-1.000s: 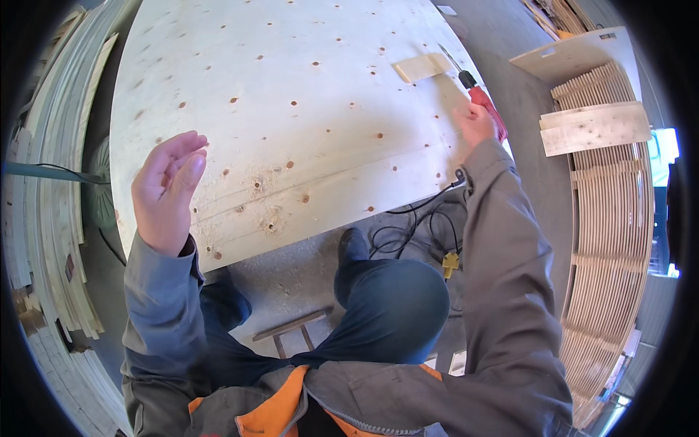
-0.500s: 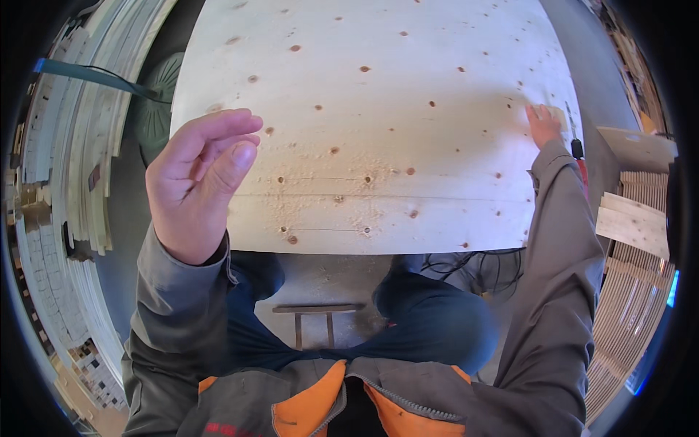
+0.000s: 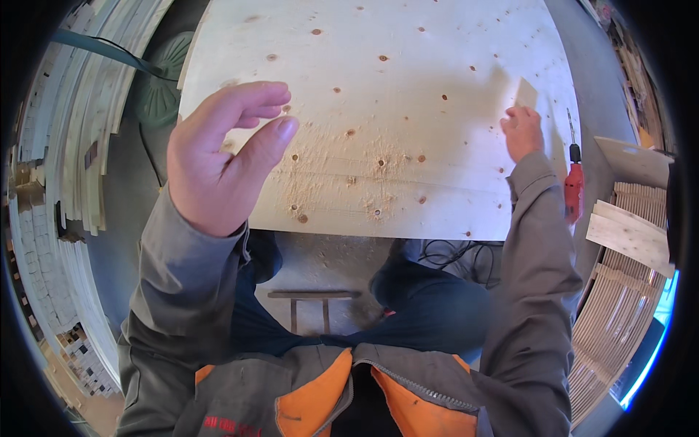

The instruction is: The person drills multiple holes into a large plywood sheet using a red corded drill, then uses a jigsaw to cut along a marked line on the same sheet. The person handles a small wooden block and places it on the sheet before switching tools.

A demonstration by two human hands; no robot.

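Observation:
My right hand (image 3: 522, 135) grips a small flat piece of pale wood (image 3: 527, 92) above the right part of a large knotty wooden panel (image 3: 451, 207). The piece sticks up past the fingertips. Over the panel's left near part hovers my left hand (image 3: 218, 160), fingers bent and thumb apart, with nothing seen between them. Wood shavings (image 3: 298, 193) lie in patches around several holes near the panel's front edge. A red power drill (image 3: 574, 191) with a long bit rests along the right edge, beside my right forearm.
Long boards (image 3: 95, 138) are stacked at the left, near a green ribbed round base (image 3: 162, 87) with a pole. On the right stands a stack of thin slats (image 3: 619, 306) with loose boards on top. Black cable (image 3: 466, 258) lies coiled below the panel; a small stool-like frame (image 3: 313, 296) stands between my legs.
My right hand has moved left from the panel's right edge, bringing the wood piece with it. The drill shows more fully. My left hand has shifted slightly right and up.

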